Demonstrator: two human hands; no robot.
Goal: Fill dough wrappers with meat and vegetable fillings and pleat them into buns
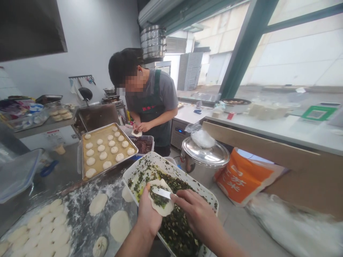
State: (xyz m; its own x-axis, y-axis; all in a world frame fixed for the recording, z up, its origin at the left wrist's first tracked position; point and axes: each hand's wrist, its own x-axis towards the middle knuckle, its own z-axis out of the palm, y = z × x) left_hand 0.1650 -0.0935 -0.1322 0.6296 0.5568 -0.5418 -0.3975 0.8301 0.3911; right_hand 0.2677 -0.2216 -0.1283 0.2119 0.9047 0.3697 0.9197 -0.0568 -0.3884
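Note:
My left hand holds a round dough wrapper from below, its thumb at the rim. Chopped green filling lies in the middle of the wrapper. In my right hand is a filling spatula with a flat metal blade, which rests on that filling. Beneath both hands stands a white tub of chopped dark green filling. On the floured worktop to the left lie flat dough wrappers and one pleated bun.
Several dough pieces cover the left front. A lined tray of buns stands behind. Across the table a co-worker holds a wrapper above a box of dark filling. At right are a lidded steel pot and an orange bag.

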